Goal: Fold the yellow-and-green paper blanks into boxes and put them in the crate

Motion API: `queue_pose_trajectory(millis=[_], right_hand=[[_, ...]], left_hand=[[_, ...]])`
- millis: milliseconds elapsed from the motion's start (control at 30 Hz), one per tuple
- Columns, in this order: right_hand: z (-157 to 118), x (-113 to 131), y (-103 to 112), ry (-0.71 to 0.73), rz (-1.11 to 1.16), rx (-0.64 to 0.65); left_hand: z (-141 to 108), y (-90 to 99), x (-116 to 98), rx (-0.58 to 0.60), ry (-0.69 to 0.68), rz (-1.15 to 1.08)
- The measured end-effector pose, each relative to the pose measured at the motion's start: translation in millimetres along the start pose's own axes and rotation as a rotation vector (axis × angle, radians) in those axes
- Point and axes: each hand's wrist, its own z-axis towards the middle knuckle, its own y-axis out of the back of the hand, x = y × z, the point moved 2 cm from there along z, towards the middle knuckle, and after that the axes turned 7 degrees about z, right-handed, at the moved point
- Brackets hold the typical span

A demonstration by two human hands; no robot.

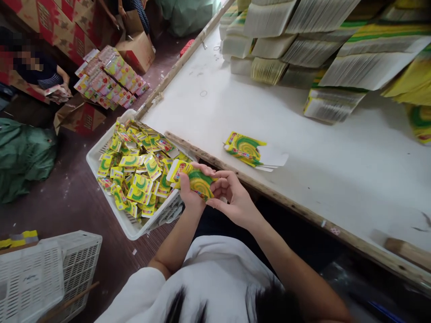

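A small yellow and green printed carton [199,180] lies across my left hand [191,194], whose thumb presses on its face. A white flap sticks out at its left end. My right hand [237,199] has its fingers curled and its thumb at the right end of the same carton. Both hands are over the table's near edge, beside a white plastic basket [129,231] full of similar small cartons [139,188]. On the white table, a short stack of flat cartons [245,149] with white flaps lies just beyond my hands.
Bundles of flat cartons [269,49] are piled at the table's [188,103] far right. A wooden strip [303,213] edges the table. White crates [79,264] stand lower left, near a green sack [25,157]. Other people [42,76] sit by cardboard boxes [138,49] and stacked packets [109,78].
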Motion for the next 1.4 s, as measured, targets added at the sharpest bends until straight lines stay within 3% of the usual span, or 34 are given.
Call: queue_pose_trajectory(millis=[167,300,500,733,967,1233,1400], right_hand=[[-3,-14,-5,0.115,-0.305,-0.161],[-1,-19,-4,0.174,-0.396,-0.235],[-6,-14,-3,0.196,-0.383,-0.306],[-7,-11,-3,0.111,-0.313,-0.367],[-6,-13,-2,0.068,-0.285,-0.38],[-8,-15,1,0.075,-0.325,-0.404],[-7,-16,0,0.059,-0.311,-0.397]], left_hand=[[-7,8.0,5,-0.02,0.021,0.224],[-12,12.3,13,0.03,-0.001,0.348],[-14,20.0,16,0.035,-0.196,0.541],[-18,24.1,15,0.188,-0.363,0.717],[-18,21.3,16,0.039,-0.152,0.565],[-9,20.3,28,-0.087,-0.037,0.374],[-1,14.0,24,-0.091,0.064,0.252]])
